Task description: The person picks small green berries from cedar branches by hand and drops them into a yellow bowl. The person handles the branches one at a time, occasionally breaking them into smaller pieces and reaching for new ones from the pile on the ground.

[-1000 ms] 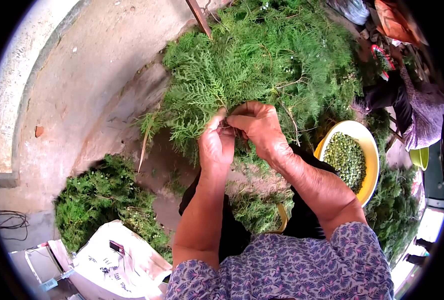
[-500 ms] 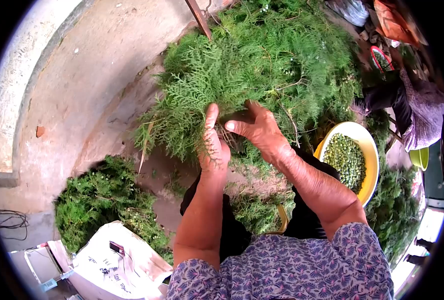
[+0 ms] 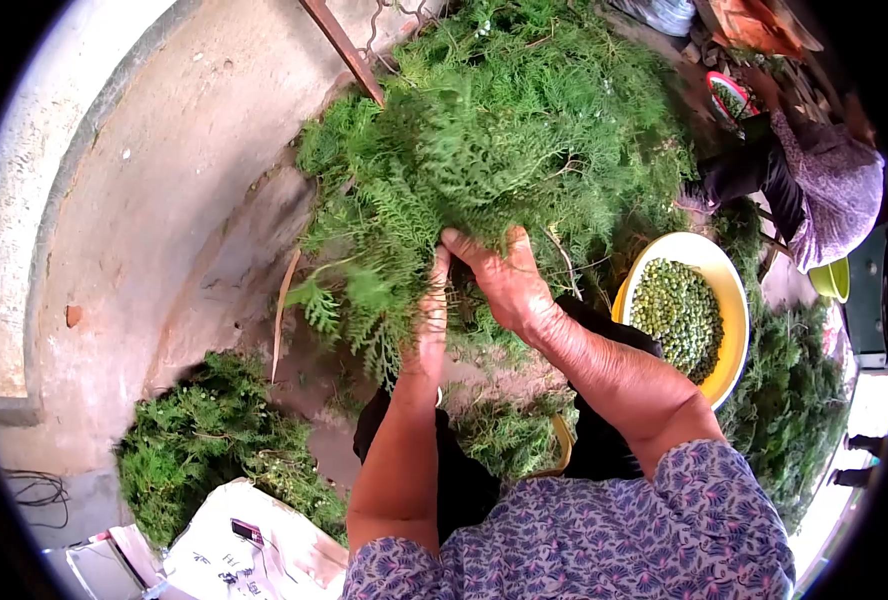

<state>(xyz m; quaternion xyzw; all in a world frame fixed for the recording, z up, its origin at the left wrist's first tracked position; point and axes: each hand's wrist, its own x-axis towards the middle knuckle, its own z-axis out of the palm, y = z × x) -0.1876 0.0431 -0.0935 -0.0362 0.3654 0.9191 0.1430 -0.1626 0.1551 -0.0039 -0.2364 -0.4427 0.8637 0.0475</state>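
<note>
Leafy evergreen branches with flat, scaly sprays fan out in front of me, blurred in places by motion. My left hand is closed around their lower end, its fingers mostly covered by drooping sprays. Close beside it, my right hand grips into the base of the same foliage, with green between thumb and fingers. Some of its fingertips are hidden by leaves. Behind both hands lies a big heap of cut evergreen. To the right stands a yellow basin holding many small green berries or cones.
Another evergreen pile lies lower left, beside a white sack with a dark phone-like object on it. A metal bar leans at the heap's edge, near the wall. At right is another person in a purple top, near a green bowl.
My right hand has come in against the foliage, its thumb now at the branches' base. The sprays have swung and spread. The view has shifted slightly.
</note>
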